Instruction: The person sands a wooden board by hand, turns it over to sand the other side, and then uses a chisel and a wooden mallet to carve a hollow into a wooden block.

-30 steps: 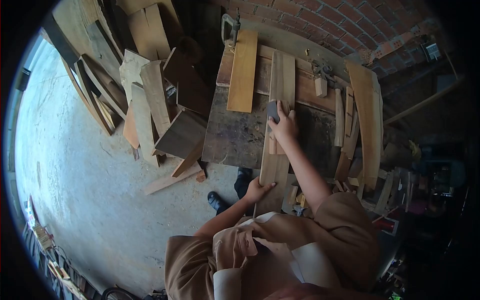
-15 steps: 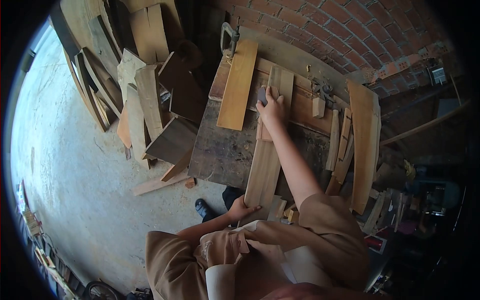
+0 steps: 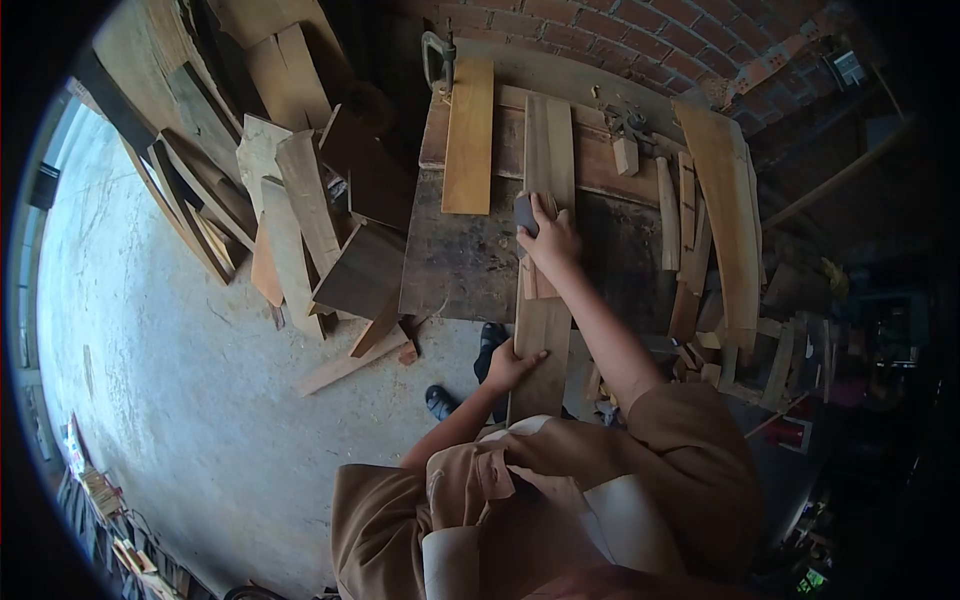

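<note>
A long pale board (image 3: 548,150) lies lengthwise over the dark workbench (image 3: 455,255) and reaches back toward my body. My left hand (image 3: 510,366) grips the near part of this board at its left edge, thumb on top. On the board's middle, my right hand (image 3: 551,238) is closed over a small wooden block (image 3: 537,285) with a dark piece (image 3: 524,213) at its far left end. A yellowish board (image 3: 468,140) lies on the bench to the left of the long board.
A metal clamp (image 3: 437,62) stands at the bench's back left corner. Leaning planks (image 3: 308,190) fill the left side. Narrow pieces (image 3: 667,215) and a wide curved board (image 3: 722,220) are at the right. A brick wall (image 3: 640,40) rises behind.
My right hand and the block have slid along the board toward my body. The view has shifted and turned slightly. My left hand still grips the board.
</note>
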### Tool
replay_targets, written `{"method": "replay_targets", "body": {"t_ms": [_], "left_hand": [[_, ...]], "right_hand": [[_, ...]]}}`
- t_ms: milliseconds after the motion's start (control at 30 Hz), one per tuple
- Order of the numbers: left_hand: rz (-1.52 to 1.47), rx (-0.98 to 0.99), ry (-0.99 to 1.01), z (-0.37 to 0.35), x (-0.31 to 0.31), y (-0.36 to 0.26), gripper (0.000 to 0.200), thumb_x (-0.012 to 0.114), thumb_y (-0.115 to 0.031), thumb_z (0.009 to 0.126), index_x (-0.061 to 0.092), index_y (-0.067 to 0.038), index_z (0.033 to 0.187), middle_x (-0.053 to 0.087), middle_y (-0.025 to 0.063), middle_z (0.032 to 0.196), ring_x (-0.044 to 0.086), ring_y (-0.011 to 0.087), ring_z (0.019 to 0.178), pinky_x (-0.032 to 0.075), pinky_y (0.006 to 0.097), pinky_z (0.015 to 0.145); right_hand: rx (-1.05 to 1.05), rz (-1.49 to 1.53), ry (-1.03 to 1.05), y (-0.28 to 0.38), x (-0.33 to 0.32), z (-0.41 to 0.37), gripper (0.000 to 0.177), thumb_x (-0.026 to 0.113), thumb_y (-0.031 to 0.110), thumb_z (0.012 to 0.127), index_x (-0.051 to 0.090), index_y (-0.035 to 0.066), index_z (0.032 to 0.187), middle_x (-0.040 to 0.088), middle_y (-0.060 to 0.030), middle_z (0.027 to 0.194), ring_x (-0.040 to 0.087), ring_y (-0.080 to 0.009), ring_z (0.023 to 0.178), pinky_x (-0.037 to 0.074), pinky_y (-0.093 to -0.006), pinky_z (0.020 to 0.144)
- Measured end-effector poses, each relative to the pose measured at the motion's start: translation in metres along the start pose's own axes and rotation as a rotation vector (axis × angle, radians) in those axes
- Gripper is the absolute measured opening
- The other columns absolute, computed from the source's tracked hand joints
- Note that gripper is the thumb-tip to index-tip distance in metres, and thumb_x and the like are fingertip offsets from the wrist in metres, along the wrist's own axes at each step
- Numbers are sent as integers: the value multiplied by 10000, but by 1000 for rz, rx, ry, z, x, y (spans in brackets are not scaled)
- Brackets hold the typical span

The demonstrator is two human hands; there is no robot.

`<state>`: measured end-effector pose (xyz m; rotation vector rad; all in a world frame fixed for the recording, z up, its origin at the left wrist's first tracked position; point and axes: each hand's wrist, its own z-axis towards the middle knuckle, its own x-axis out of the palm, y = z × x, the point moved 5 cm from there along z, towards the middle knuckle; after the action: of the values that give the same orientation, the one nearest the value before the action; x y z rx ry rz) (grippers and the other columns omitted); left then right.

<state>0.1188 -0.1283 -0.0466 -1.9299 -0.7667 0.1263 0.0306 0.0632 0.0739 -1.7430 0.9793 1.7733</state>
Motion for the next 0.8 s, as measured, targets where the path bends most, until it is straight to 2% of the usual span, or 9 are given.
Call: {"method": "replay_targets", "body": {"t_ms": [33, 100, 133, 233, 433, 567, 667, 733, 800], "left_hand": [[14, -45, -24, 1, -1, 1, 466, 738, -269, 664, 544, 52, 941, 628, 144, 871, 616, 172, 782, 484, 295, 703], [246, 173, -46, 1, -5, -6, 455, 722, -217, 620, 544, 46, 946, 627, 148, 868, 619, 212, 794, 480, 317, 714], [329, 157, -46, -10, -3, -22, 456, 696, -184, 583, 542, 42, 948, 626, 152, 870, 618, 242, 815, 475, 333, 726], [196, 186, 26, -6, -3, -7, 498, 749, -252, 632, 540, 37, 981, 630, 131, 893, 614, 198, 816, 481, 320, 725], [58, -31, 20, -6, 1, -23, 472, 734, -283, 678, 543, 52, 951, 633, 144, 862, 621, 183, 781, 487, 299, 706], [-55, 2, 22, 4, 2, 5, 459, 736, -248, 686, 543, 52, 975, 633, 132, 889, 615, 171, 802, 487, 295, 718], [170, -39, 39, -4, -1, -27, 486, 739, -253, 685, 537, 45, 1012, 630, 136, 905, 610, 170, 831, 481, 297, 739], [164, -37, 32, 0, -4, -31, 491, 739, -254, 684, 537, 46, 1016, 629, 136, 909, 610, 172, 835, 479, 299, 743], [123, -58, 46, -8, 0, -35, 502, 741, -262, 681, 538, 45, 1021, 626, 140, 921, 609, 183, 839, 478, 303, 744]], "right_hand": [[12, -36, 12, -5, 9, -35, 642, 578, 434, 709, 355, 328, 1301, 455, -151, 918, 544, -311, 809, 485, -390, 645], [-83, -47, -44, -5, 11, -102, 671, 618, 399, 677, 366, 340, 1296, 444, -150, 860, 541, -306, 736, 471, -394, 606], [-100, -49, -64, -5, 10, -112, 671, 624, 391, 675, 369, 339, 1294, 444, -150, 852, 537, -306, 717, 468, -390, 597], [-108, -2, -73, -2, 10, -108, 667, 630, 379, 677, 374, 335, 1291, 444, -152, 852, 532, -307, 695, 463, -387, 589], [-44, 60, -115, 8, 8, 12, 654, 622, 390, 690, 380, 310, 1292, 449, -152, 886, 525, -308, 743, 453, -394, 633], [71, 225, -135, 16, -10, 141, 664, 609, 411, 690, 380, 272, 1297, 463, -183, 993, 526, -322, 890, 456, -391, 723], [48, 198, -201, 20, -7, 233, 664, 591, 425, 696, 374, 262, 1302, 468, -208, 1029, 518, -336, 952, 450, -399, 769], [16, 127, -240, 32, -13, 243, 658, 574, 436, 705, 368, 261, 1305, 474, -220, 1035, 511, -345, 977, 442, -407, 797], [56, 186, -163, 32, -12, 226, 665, 560, 460, 707, 359, 265, 1310, 479, -216, 1033, 493, -341, 1003, 432, -416, 812]]}}
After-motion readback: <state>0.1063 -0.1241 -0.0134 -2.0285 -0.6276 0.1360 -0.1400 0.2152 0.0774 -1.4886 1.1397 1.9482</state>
